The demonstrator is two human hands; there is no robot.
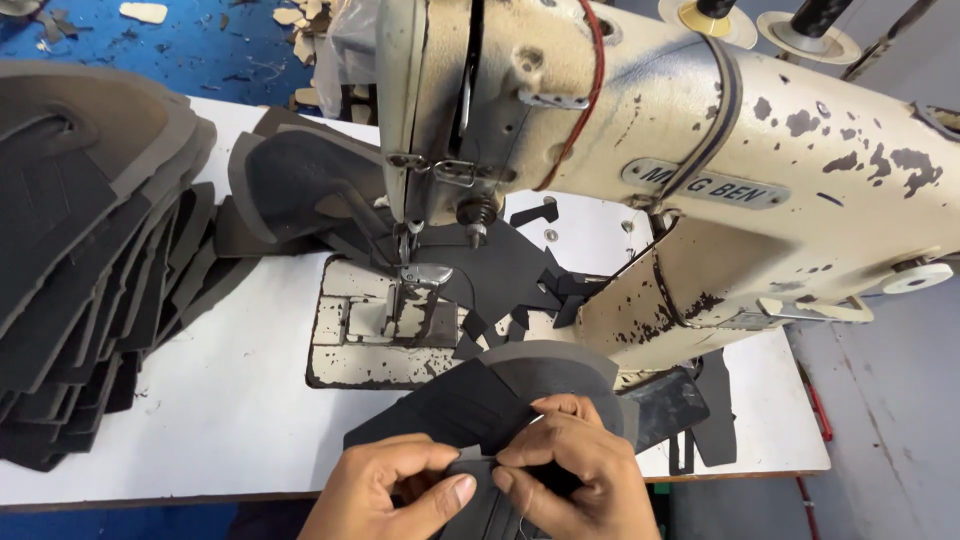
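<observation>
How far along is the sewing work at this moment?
Looks done: dark pieces lie behind the sewing machine. In hand: the left hand and right hand pinch one dark cut piece at the table's near edge, not yet under the presser foot. Apparently left: a tall stack of similar pieces on the left.

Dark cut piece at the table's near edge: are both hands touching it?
Touching. The head view shows the left hand and right hand pinching the dark cut piece, thumbs and fingertips pressed onto its near edge.
</observation>
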